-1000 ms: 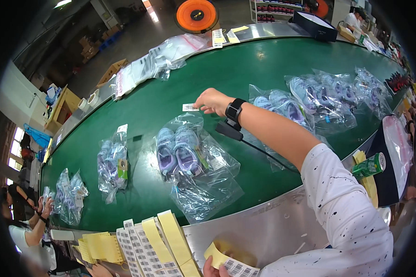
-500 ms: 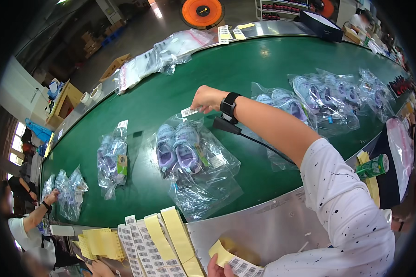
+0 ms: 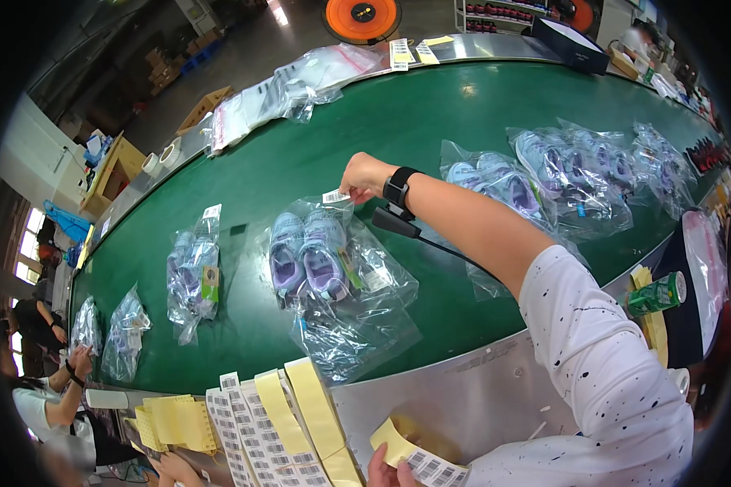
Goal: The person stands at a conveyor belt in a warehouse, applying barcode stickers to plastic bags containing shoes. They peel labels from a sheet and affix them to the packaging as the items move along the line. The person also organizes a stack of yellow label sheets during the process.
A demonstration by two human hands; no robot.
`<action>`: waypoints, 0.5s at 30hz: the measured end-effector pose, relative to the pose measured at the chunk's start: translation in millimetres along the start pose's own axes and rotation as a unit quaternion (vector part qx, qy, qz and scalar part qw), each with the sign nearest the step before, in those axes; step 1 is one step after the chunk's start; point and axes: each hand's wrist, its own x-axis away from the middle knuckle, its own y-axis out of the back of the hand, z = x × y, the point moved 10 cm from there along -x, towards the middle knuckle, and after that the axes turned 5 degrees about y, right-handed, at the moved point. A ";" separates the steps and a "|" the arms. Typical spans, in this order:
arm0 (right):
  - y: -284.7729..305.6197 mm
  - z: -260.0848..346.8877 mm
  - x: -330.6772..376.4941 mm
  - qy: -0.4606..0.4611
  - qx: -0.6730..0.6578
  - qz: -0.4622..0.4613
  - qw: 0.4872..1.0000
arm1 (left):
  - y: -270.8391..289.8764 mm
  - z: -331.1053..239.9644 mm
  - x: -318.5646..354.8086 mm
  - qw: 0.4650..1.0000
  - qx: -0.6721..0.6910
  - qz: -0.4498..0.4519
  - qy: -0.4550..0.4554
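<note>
Bagged shoes (image 3: 309,250) lie just below your right hand (image 3: 357,187): probably light, slippery outside, best grasped around both. Your left hand (image 3: 377,471) pinches a limp label strip (image 3: 437,470); your right fingertips pinch one flimsy label (image 3: 333,196) by its edge.

Grey floor (image 3: 261,69), pale wall (image 3: 42,150), bright window (image 3: 29,242)

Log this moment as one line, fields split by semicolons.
right hand: pinching label at bag's far edge; left hand: holding label strip; bag: shoes inside, on green surface
</note>
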 end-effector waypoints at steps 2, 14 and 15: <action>-1.7 -2.4 0.0 -0.005 -0.004 -0.010 1.000 | 1.0 3.5 0.5 1.000 -0.011 -0.008 0.004; 23.3 43.2 36.7 0.139 0.023 -0.036 0.989 | -3.1 -2.3 -2.6 0.999 0.009 -0.027 -0.039; 39.7 51.7 50.0 0.166 0.024 -0.039 0.985 | -3.0 -3.6 -3.6 0.997 0.017 -0.031 -0.063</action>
